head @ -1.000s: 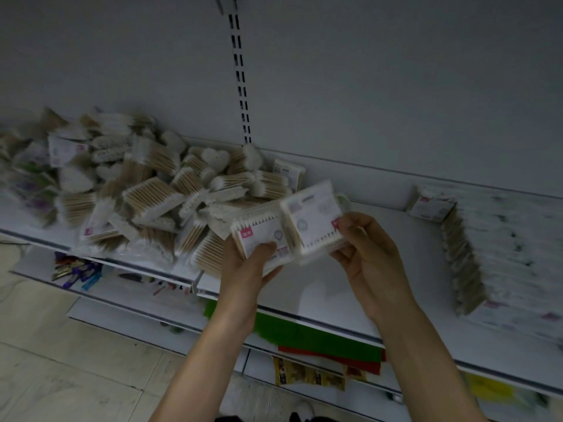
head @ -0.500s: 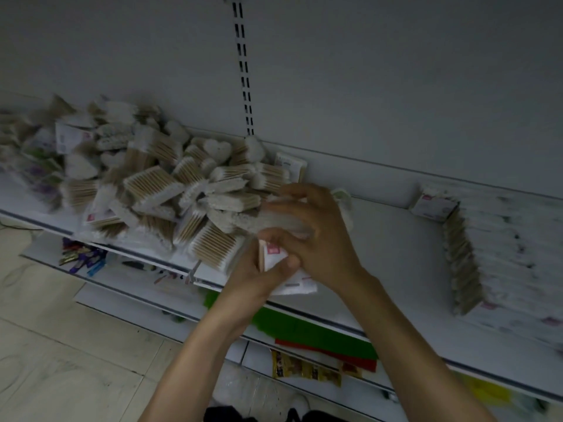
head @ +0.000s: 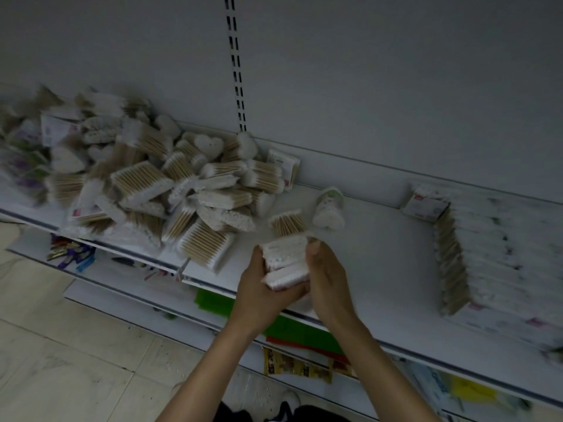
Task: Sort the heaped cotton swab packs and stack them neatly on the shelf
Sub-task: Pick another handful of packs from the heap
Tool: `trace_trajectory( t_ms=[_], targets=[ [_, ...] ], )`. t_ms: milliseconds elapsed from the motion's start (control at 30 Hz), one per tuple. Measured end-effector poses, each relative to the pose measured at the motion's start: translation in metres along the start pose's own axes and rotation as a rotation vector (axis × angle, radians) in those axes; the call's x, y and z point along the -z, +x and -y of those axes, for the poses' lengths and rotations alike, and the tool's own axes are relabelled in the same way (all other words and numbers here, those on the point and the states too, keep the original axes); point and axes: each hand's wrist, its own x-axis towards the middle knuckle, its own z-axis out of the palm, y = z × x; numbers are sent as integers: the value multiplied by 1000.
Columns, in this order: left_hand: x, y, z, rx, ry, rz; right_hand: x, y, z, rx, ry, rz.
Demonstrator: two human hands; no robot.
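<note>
Head view — both hands [head: 292, 278] clasp flat, cottony swab packs [head: 285, 260].

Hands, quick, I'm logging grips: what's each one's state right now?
Left hand: holding the cotton swab packs.
Right hand: holding the same packs from the other side.

Labels on the cotton swab packs [head: 138, 185] are too blurred to read.

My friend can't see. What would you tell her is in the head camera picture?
A person's left hand and right hand hold a bundle of cotton swab packs together above a white shelf. A messy heap of swab packs lies on its left part, a neat stack on its right, and a heart-shaped pack lies alone between them.
</note>
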Motion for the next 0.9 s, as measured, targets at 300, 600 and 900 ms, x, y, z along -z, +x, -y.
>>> trace_trajectory(
  t_ms=[300,600,900],
  targets=[
    [40,-8,-26,112,-604,-193,25,52,-25,487,-1131,181],
    [74,-21,-46,283,-790,-15,11,34,20,338,-519,-12],
    [71,-20,-63,265,-604,209,-23,39,71,310,-300,238]
  ],
)
